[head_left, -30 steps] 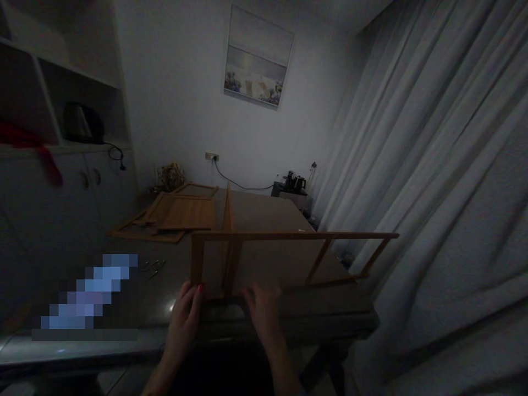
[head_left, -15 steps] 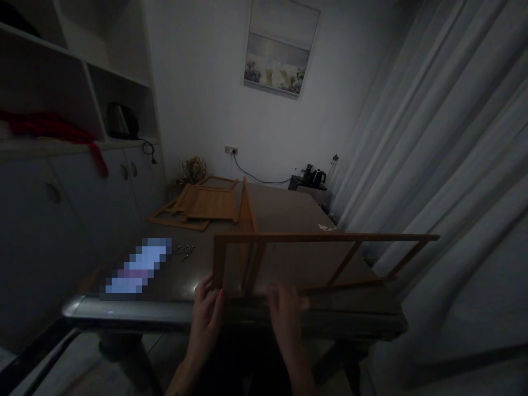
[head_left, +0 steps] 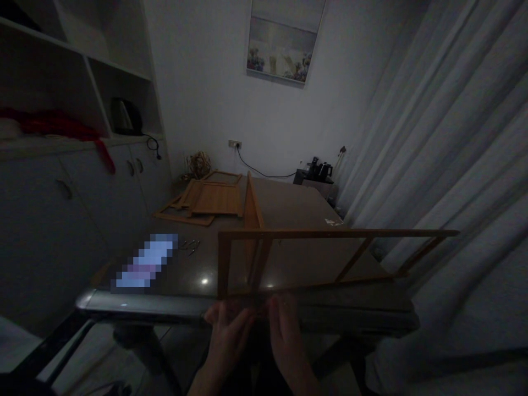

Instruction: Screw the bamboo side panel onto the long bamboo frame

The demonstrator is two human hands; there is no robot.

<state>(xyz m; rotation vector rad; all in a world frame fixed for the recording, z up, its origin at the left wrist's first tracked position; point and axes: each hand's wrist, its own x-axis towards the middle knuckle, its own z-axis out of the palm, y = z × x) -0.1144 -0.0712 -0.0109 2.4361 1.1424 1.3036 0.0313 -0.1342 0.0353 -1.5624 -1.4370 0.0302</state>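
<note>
My left hand (head_left: 229, 331) is at the near edge of the table (head_left: 297, 206), just below the near corner of a wooden frame (head_left: 342, 233). Its fingers are curled together, and anything between them is too dark to make out. Close by on the right is my right hand (head_left: 287, 335), fingers also bent together, its grip hidden. The ladder-like frame stands on its long side along the edge, with a wooden panel (head_left: 252, 206) upright behind it, running away from me. Several small screws (head_left: 191, 246) lie left of the frame.
Flat wooden panels (head_left: 216, 199) and frames are stacked at the table's far left. A blurred-out bright rectangle (head_left: 146, 261) lies near the left edge. White cabinets (head_left: 99, 181) stand on the left, a curtain (head_left: 449, 143) hangs on the right. Kettles (head_left: 319, 169) stand beyond the far right corner.
My left hand has left the frame's near corner post and moved right and down, close to the right hand. The right hand has shifted slightly down. The frame still stands.
</note>
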